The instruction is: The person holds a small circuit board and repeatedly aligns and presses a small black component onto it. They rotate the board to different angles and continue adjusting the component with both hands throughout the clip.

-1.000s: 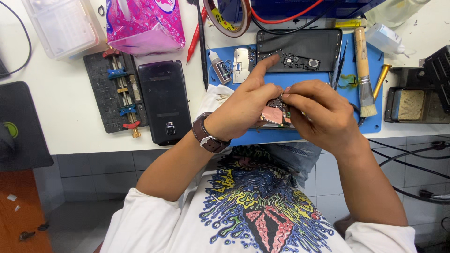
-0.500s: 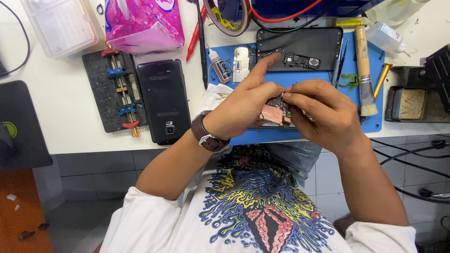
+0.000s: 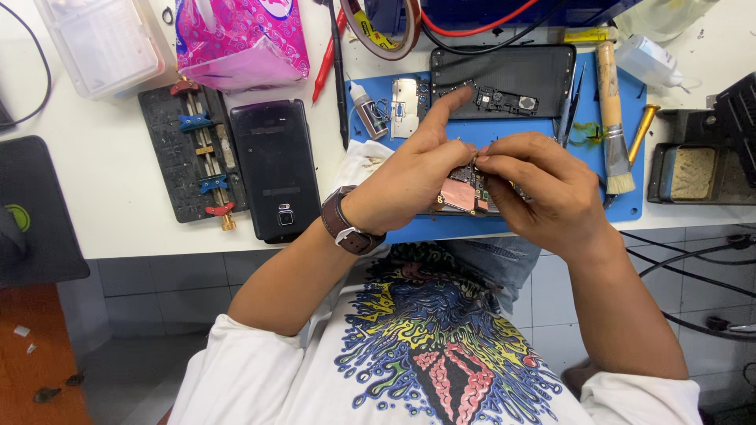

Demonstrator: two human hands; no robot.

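My left hand (image 3: pixel 413 177), with a brown watch on its wrist, and my right hand (image 3: pixel 539 189) meet over the blue work mat (image 3: pixel 551 224). Between them they hold a small phone circuit board (image 3: pixel 465 189) with a copper-coloured patch. The left index finger points up towards the opened black phone body (image 3: pixel 504 79) that lies at the mat's far side. The right thumb and fingers pinch at the board's top edge; what is between the fingertips is too small to tell.
A black phone (image 3: pixel 276 169) lies left of the mat beside a black board-holder jig (image 3: pixel 193 153). A brush (image 3: pixel 610 110), tweezers (image 3: pixel 568 102), a small bottle (image 3: pixel 364 106), a pink tissue pack (image 3: pixel 240 35), a tape roll and a sponge tray (image 3: pixel 693 173) surround the mat.
Both hands stay together on the board; the fingers have shifted only slightly.
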